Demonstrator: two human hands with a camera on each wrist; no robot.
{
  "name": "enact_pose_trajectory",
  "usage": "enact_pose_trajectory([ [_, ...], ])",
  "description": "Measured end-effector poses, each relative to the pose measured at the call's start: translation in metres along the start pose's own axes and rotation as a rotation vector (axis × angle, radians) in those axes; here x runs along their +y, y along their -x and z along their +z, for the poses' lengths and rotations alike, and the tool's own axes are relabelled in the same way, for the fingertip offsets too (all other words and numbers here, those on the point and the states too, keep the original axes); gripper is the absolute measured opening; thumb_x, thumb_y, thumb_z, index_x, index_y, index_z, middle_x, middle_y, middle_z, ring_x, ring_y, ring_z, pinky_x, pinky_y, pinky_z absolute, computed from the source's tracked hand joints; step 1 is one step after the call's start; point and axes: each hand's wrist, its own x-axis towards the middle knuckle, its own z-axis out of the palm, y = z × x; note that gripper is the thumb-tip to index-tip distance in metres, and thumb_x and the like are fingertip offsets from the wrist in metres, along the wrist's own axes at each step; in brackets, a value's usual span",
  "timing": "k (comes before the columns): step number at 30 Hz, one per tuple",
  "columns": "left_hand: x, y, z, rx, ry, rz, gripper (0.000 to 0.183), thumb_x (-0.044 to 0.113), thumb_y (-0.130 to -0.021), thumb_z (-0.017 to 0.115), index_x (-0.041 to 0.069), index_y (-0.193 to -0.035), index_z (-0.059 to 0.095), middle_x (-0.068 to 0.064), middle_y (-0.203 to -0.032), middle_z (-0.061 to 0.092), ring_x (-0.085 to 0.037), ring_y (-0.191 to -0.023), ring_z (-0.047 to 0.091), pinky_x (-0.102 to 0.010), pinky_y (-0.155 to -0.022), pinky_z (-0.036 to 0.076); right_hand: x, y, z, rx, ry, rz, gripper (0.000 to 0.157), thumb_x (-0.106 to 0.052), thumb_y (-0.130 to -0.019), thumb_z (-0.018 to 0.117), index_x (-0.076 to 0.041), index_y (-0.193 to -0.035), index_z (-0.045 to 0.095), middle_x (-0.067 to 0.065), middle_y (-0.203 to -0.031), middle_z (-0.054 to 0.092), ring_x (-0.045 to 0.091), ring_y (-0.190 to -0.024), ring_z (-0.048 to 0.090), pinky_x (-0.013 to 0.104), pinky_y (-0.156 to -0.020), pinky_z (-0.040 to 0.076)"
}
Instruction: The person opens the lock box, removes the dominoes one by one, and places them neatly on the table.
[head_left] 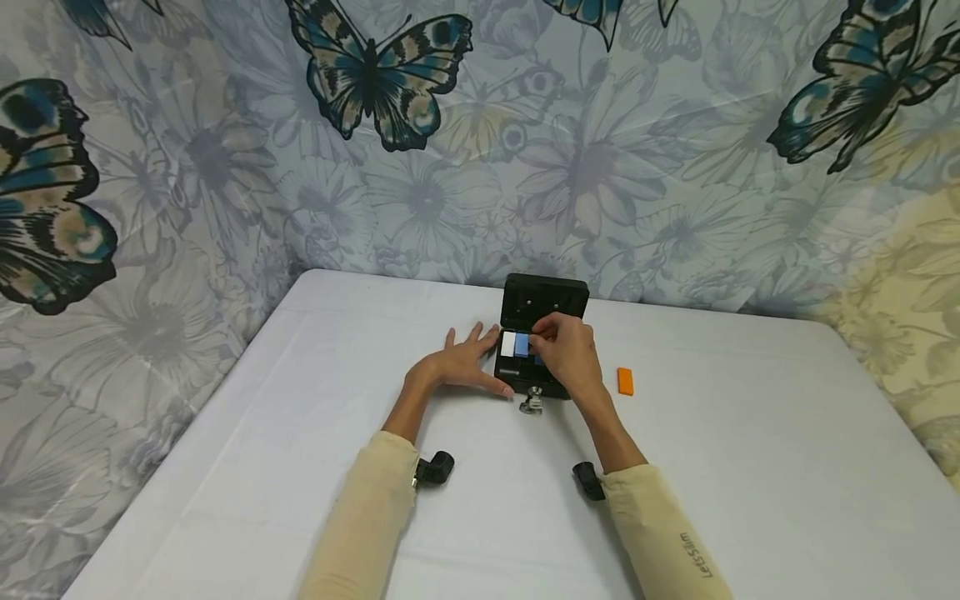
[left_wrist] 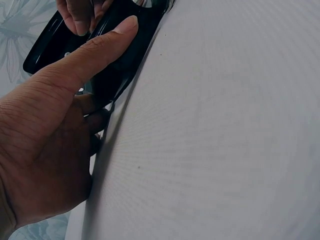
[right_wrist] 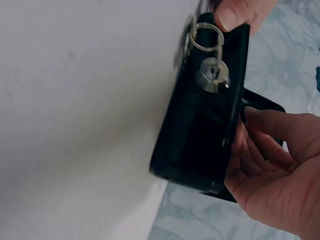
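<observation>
A small black lockbox (head_left: 510, 372) stands on the table with its lid (head_left: 544, 302) raised at the back. Inside it lie a white block (head_left: 507, 344) and, beside that, a blue block (head_left: 521, 345); more blue shows under the right hand. My left hand (head_left: 462, 363) rests against the box's left side, fingers spread, thumb (left_wrist: 112, 42) along the front corner. From the right, my right hand (head_left: 572, 350) reaches over the box, its thumb and fingertips bent together beside the blue block. In the right wrist view the box wall (right_wrist: 200, 135) hides those fingertips; I cannot tell whether they pinch something.
A silver lock with a key ring (head_left: 532, 402) sits at the box's front. To the right an orange block (head_left: 625, 382) lies on the white tabletop (head_left: 750, 433). Behind the table's back edge hangs a butterfly-patterned cloth (head_left: 427, 200).
</observation>
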Motion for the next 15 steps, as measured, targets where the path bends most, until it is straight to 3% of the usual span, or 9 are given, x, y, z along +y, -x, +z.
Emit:
enact_pose_trajectory([
  [8,-0.0009,-0.0018,0.0005,0.0,-0.002,0.006,0.117,0.053,-0.085,0.08,0.013,-0.169,0.009,-0.005,-0.179,0.002,-0.025,-0.166,-0.011,-0.058,-0.131,-0.017,-0.0011,0.0022,0.0054,0.027,0.067,-0.046,0.013,-0.003,-0.095,0.074,0.004,-0.106,0.073,0.021,-0.099,0.077,0.032,-0.086,0.072,0.044,-0.083,0.064],
  [15,-0.0012,-0.0002,0.0004,0.003,0.01,0.003,0.118,0.053,-0.085,0.081,0.012,-0.169,0.009,-0.006,-0.179,0.003,-0.025,-0.166,-0.01,-0.059,-0.131,-0.017,-0.0026,0.0025,0.0078,-0.03,0.11,-0.038,0.017,-0.004,-0.095,0.074,0.005,-0.109,0.074,0.021,-0.098,0.076,0.032,-0.087,0.073,0.046,-0.085,0.063],
])
